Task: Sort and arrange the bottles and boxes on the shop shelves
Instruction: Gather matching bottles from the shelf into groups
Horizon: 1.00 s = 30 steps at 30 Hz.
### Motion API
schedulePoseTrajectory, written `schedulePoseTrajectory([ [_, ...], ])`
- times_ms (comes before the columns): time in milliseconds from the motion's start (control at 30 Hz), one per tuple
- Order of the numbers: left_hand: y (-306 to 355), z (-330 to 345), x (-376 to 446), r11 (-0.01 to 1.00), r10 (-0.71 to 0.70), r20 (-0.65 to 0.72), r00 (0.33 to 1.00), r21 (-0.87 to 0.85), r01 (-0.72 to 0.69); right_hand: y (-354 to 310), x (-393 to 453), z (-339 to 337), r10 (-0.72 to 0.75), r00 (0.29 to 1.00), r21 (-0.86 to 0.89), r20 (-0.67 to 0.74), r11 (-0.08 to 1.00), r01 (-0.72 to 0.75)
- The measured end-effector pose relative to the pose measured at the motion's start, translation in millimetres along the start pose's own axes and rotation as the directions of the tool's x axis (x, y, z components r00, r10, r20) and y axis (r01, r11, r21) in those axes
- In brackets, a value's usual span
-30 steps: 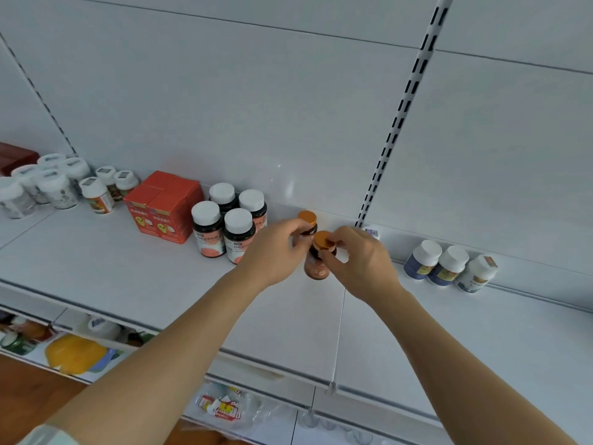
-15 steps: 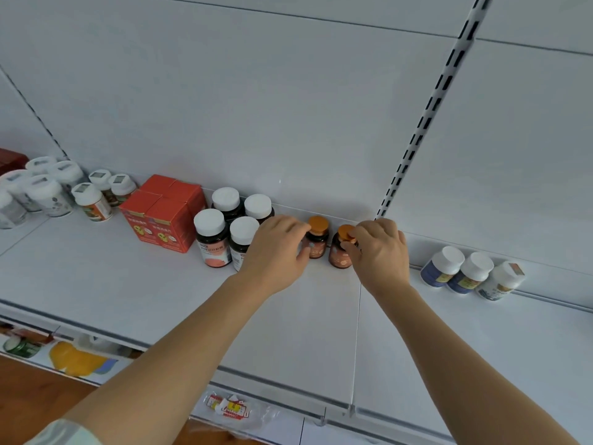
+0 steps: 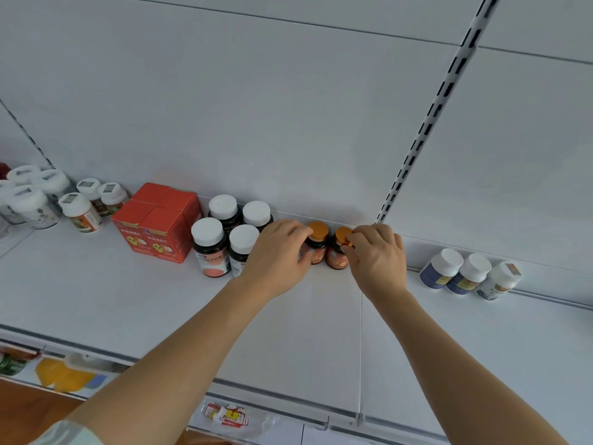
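At shelf back, grips (image 3: 279, 252) (image 3: 377, 255) clasping orange-capped bottles (image 3: 317, 242)

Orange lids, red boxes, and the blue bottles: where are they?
Orange lids (image 3: 318, 230): head view, top of the left lid.
Red boxes (image 3: 162, 220): head view, a front box's top.
Blue bottles (image 3: 436, 276): head view, leftmost bottle's label.

No legible text on any label

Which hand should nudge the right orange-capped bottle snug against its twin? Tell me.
Right. The right hand is already on the right orange-capped bottle; the left hand is occupied with its twin.
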State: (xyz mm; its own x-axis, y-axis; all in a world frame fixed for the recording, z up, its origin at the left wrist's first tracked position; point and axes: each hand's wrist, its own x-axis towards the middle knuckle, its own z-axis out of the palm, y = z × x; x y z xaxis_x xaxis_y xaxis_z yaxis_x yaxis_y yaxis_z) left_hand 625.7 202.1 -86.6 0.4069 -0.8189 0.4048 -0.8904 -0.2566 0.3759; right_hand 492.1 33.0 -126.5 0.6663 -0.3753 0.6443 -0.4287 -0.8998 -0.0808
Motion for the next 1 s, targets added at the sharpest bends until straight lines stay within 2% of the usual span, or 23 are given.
schedulePoseTrajectory([
  [333,0.0,3.7,3.0,1.0,0.011,-0.006,1.0,-0.005,-0.011,-8.4,-1.5,-0.5,0.051,0.997,-0.048,0.065,0.998,-0.048],
  [633,29.6,8.6,19.2,0.997,0.071,-0.085,0.994,-0.006,-0.071,1.1,-16.9,-52.2,0.137,0.985,-0.084,0.105,0.988,-0.128],
  [867,100.0,36.4,27.8,0.976,0.195,-0.077,0.978,-0.084,-0.201,38.3,-73.7,-115.2,0.271,0.956,-0.206,0.113,0.948,-0.244],
  [1000,162.2,56.9,24.6,0.949,0.286,-0.051,0.957,-0.125,-0.29,72.3,-112.5,-157.9,0.346,0.937,-0.266,0.051,0.909,-0.322],
])
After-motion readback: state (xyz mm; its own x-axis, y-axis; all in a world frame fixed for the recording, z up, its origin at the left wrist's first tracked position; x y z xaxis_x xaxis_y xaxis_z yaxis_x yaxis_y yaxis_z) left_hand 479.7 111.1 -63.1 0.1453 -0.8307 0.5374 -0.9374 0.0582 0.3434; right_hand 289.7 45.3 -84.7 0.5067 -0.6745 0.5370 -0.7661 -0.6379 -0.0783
